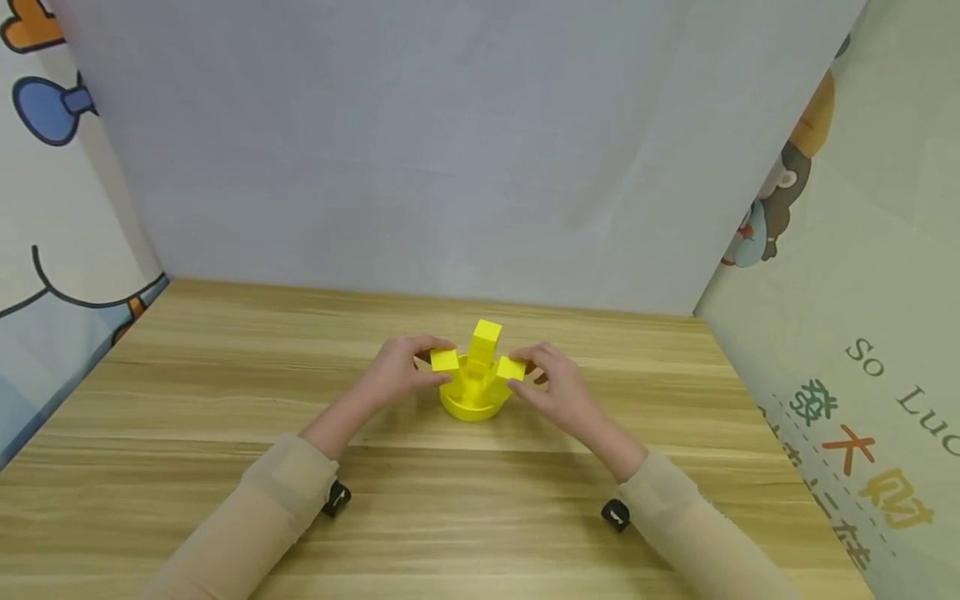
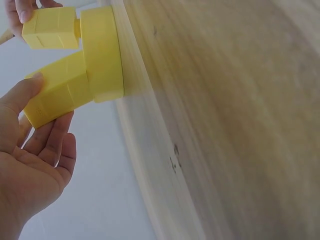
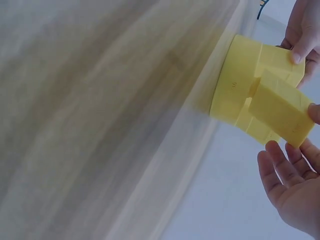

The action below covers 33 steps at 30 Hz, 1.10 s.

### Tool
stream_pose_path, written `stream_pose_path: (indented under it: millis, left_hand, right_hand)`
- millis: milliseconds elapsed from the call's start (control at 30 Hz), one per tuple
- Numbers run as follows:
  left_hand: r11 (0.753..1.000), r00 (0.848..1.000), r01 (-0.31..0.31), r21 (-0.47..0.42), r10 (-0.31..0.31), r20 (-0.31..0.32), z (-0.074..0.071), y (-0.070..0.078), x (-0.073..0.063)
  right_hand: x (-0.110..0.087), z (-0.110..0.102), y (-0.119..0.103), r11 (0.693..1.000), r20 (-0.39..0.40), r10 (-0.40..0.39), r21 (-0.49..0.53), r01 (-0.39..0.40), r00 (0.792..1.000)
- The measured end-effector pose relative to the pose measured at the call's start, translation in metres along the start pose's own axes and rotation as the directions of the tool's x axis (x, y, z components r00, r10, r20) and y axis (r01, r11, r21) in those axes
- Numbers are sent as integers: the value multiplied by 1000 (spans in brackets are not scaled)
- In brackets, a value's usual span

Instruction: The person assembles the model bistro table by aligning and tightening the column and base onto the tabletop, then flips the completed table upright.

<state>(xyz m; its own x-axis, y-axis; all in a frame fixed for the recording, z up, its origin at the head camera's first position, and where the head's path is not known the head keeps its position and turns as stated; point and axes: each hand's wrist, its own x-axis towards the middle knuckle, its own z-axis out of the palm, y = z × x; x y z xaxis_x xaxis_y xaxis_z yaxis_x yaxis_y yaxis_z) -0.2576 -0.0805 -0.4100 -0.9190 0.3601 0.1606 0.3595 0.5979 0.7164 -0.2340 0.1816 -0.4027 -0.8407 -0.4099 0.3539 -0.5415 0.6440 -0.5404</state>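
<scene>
At the round yellow base [image 1: 471, 413] on the wood-grain tabletop [image 1: 480, 508], one yellow block [image 1: 445, 361] is pinched by the left hand [image 1: 399, 367] and a second block [image 1: 512, 369] by the right hand [image 1: 558, 385], near a third block [image 1: 486, 337].

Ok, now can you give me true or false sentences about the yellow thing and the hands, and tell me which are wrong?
1. The left hand grips the left block. True.
2. The right hand grips the right block. True.
3. Everything yellow hangs in the air. False: the round base rests on the table.
4. The back block is gripped by neither hand. True.
5. The clothing on both arms is blue. False: the sleeves are beige.
</scene>
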Motion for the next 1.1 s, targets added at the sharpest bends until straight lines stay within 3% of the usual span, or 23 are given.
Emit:
stream_pose_path:
  millis: [367,667,833,1000,1100]
  left_hand:
    - [999,999,-40,8,41,-12,-3,3,0]
    - [999,999,-40,-1,40,-16,0,1,-1]
    - [999,999,-38,0,38,-20,1,-3,-1]
    - [998,998,-58,-7,58,-25,1,-3,-1]
    - [998,998,-65,-15,65,-26,0,-3,-1]
  right_hand:
    - [-2,9,-5,1000,-28,0,-22,-1,1000]
    - [0,14,-13,981,-13,189,-38,-190,982]
    - [4,18,-18,966,11,249,-75,-247,969]
    - [7,21,-19,965,21,261,-48,-259,965]
    - [7,21,-16,974,25,224,-35,-224,974]
